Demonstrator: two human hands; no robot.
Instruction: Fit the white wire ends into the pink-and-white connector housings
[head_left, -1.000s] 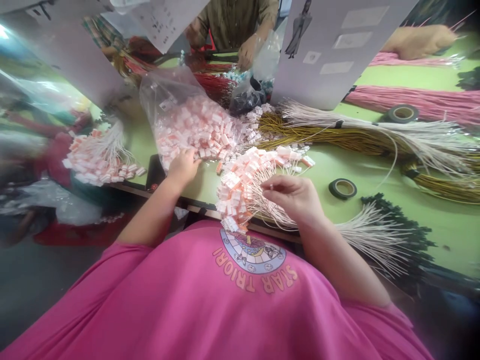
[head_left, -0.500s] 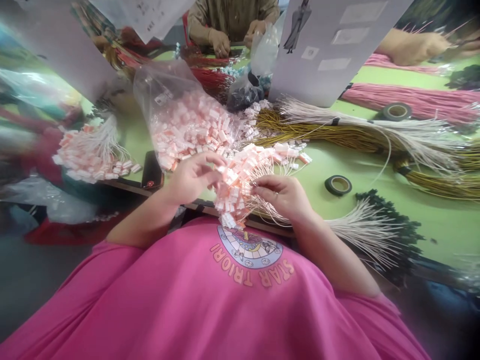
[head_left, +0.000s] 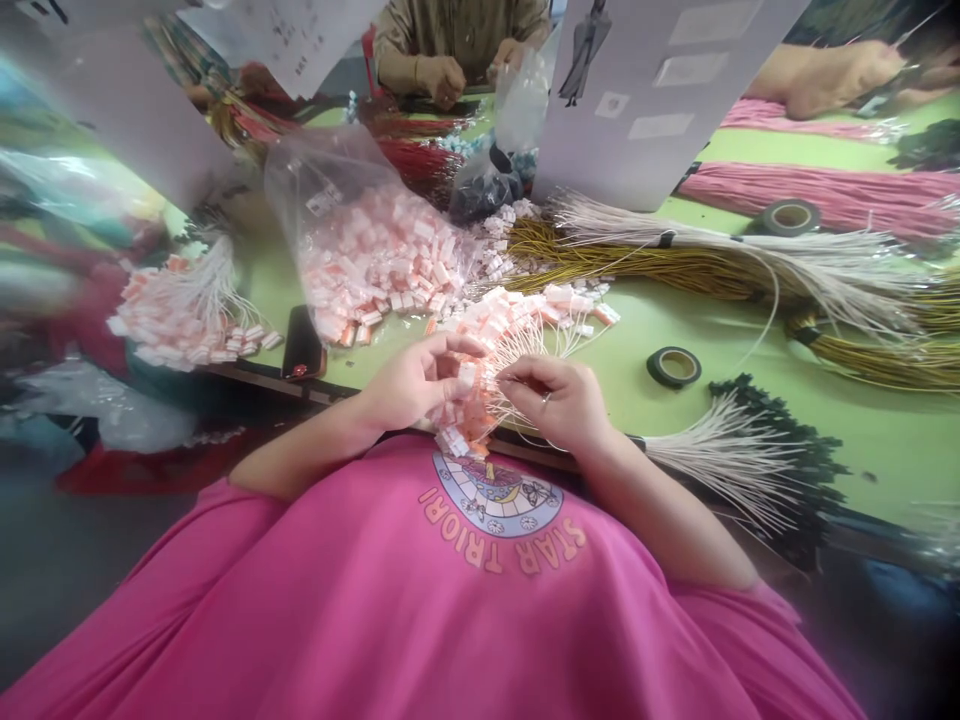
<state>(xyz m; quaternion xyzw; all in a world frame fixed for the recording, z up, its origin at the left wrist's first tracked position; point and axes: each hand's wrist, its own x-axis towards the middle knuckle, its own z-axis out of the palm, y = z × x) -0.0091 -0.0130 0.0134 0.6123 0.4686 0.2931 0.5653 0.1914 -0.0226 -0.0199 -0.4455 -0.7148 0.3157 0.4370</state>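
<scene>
My left hand (head_left: 411, 386) is closed at the fingertips on a small white plastic connector (head_left: 466, 376), at the left side of a wire bundle. Close by on the right, my right hand (head_left: 564, 402) pinches a thin white wire near the connectors; its gripped end is mostly hidden by the fingers. Between and behind both hands fan the bundle's white wires (head_left: 529, 343), tipped with white and orange-pink connectors (head_left: 491, 312). Part of this bundle hangs over the table edge against my pink shirt.
A clear bag (head_left: 375, 250) of loose connectors lies beyond my left hand, beside a phone (head_left: 303, 345). On the green table (head_left: 720, 345) are black tape (head_left: 673, 367), yellow wires (head_left: 637, 262) and dark-ended wires (head_left: 720, 450). Co-workers' hands (head_left: 441, 80) show across the table.
My left hand has moved right, towards my right hand, and its fingers have closed on a connector. My right hand stays pinched in nearly the same place.
</scene>
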